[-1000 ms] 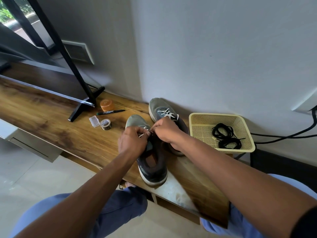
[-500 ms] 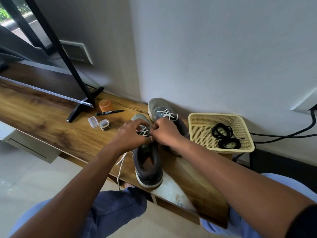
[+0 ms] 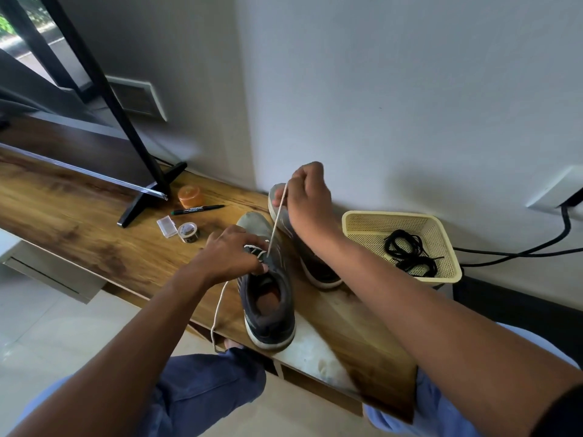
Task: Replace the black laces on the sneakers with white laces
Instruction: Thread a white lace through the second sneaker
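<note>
Right hand (image 3: 307,197) now raised up and away from the near sneaker (image 3: 266,279), toward the wall, fingers pinched on one end of the white lace (image 3: 277,216) and drawing it taut in a straight line out of an eyelet. Half a second earlier, held low and close against the left hand over the tongue; now well above it. Left hand (image 3: 232,252) kept down on the near sneaker's lacing, fingers curled on the upper beside the crossings, bracing the shoe on the worktop (image 3: 94,228). Other end of the lace dangling loose behind the near sneaker's heel side, off the worktop edge toward the knee.

Judged as slack being pulled through after a fresh crossing, with upper eyelets probably yet to thread. Far sneaker (image 3: 318,266), just beyond the near one and partly hidden by the right forearm, seen earlier with white lacing across it. Black laces (image 3: 407,252) coiled in the yellow basket (image 3: 441,275), right of the far sneaker. Left of the near sneaker: tape roll (image 3: 187,231), small clear box (image 3: 167,226), marker (image 3: 197,209), orange lid (image 3: 191,197).
</note>
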A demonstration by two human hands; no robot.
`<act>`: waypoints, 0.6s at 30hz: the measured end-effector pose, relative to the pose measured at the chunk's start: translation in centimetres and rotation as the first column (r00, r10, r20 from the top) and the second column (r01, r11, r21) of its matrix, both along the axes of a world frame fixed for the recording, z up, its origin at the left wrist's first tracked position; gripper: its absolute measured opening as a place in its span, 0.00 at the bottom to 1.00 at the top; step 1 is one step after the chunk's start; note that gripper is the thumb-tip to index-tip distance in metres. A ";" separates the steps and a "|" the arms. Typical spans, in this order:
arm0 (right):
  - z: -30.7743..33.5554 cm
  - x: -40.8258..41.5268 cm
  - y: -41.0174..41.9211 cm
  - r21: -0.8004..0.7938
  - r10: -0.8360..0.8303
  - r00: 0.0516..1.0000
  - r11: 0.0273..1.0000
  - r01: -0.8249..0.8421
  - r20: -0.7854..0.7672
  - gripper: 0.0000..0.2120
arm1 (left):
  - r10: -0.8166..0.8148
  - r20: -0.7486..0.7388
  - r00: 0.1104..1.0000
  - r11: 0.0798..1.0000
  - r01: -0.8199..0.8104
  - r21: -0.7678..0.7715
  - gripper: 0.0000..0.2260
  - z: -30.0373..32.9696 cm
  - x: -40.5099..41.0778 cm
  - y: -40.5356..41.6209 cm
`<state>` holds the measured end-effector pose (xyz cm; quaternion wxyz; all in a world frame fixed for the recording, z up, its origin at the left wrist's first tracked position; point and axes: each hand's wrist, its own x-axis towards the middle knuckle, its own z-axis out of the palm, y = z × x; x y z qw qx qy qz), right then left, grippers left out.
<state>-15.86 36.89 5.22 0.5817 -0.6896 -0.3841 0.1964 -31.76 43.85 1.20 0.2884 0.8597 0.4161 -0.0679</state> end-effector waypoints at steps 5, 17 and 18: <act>2.1 2.6 0.1 0.115 -0.069 0.931 0.986 0.118 -0.359 0.05 | -0.016 0.019 1.000 1.000 0.016 0.001 0.19 -0.1 -0.1 0.2; 4.5 6.2 -1.1 0.295 -0.332 0.939 0.892 0.342 -0.086 0.05 | -0.058 0.030 0.998 0.998 0.057 0.039 0.19 0.3 0.5 0.2; 4.4 6.1 -1.1 0.287 -0.323 0.944 0.900 0.328 -0.064 0.05 | -0.064 0.030 0.997 0.997 0.063 0.043 0.19 0.4 0.4 0.3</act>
